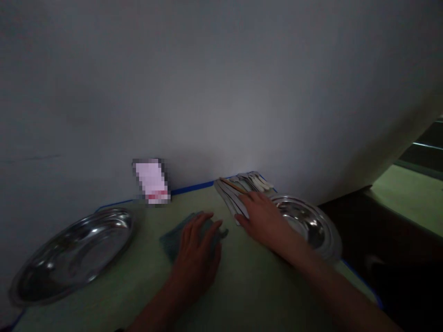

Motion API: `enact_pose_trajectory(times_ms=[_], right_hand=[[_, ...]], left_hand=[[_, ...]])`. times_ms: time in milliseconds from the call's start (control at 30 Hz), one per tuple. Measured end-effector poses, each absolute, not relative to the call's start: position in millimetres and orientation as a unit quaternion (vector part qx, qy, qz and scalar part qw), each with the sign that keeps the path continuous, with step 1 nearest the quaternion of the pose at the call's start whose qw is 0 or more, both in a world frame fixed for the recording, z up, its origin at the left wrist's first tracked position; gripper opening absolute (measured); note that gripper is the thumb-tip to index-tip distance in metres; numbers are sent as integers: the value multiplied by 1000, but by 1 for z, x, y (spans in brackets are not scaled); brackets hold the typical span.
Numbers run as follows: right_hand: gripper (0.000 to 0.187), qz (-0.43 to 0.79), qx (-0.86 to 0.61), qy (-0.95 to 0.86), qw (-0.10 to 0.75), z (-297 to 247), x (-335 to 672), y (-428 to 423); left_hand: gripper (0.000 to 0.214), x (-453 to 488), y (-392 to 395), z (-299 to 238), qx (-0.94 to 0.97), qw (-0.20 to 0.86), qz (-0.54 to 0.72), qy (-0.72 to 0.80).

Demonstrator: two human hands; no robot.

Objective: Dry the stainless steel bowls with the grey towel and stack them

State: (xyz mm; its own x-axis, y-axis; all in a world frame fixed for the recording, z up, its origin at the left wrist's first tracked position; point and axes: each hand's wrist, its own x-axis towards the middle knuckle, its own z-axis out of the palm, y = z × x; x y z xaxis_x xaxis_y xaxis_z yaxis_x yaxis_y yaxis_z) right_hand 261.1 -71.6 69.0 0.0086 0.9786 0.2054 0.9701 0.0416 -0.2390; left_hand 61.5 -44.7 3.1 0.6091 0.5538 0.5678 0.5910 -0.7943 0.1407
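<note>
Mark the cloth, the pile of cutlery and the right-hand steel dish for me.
cloth point(171, 240), head view, on the bare left part beside the left hand.
pile of cutlery point(238, 189), head view, on the handles beyond the right hand.
right-hand steel dish point(308, 221), head view, on its inner bowl.

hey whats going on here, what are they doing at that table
A person stands at a pale green table set against a white wall. Their left hand lies flat on a dark cloth, and their right hand rests on a pile of cutlery near the wall. A large oval metal platter sits to the left, and a second metal dish lies just beyond the right hand. The light is dim, so the individual cutlery pieces are hard to tell apart.
</note>
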Motion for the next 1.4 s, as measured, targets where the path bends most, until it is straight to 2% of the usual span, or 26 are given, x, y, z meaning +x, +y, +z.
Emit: enact_pose_trajectory(times_ms=[133, 233, 300, 400, 500, 867, 1000, 1100, 1167, 1300, 1400], right_hand=[[53, 62, -590, -774, 221, 39, 176, -52], [56, 99, -547, -798, 233, 5, 131, -38], [53, 111, -540, -801, 234, -12, 115, -32], [49, 108, -546, -796, 239, -23, 111, -31], [46, 98, -538, -804, 233, -24, 114, -31], [44, 76, -523, -814, 240, -27, 117, -30], [44, 80, -520, -814, 245, -27, 120, -34], [44, 81, -522, -814, 242, -25, 125, -36], [46, 70, -550, -800, 228, -22, 130, -36], [53, 19, -635, -750, 183, -11, 150, -33], [39, -7, -665, -738, 114, -1, 167, -32]], left_hand=[[53, -19, -34, 8, -847, 216, -299, -383], [52, -65, -29, 17, -796, 255, -245, -492], [49, -82, -29, 28, -771, 198, -154, -586], [43, -88, -31, 46, -743, -3, 24, -669], [41, -87, -33, 57, -727, -20, 59, -684], [25, -100, -33, 51, -741, 68, -122, -656], [22, -104, -33, 50, -783, 178, -277, -528], [16, -100, -36, 57, -822, 232, -339, -395], [12, -94, -40, 61, -842, 235, -350, -338], [19, -75, -50, 57, -871, 190, -348, -291], [20, -64, -57, 46, -895, 155, -324, -264]])
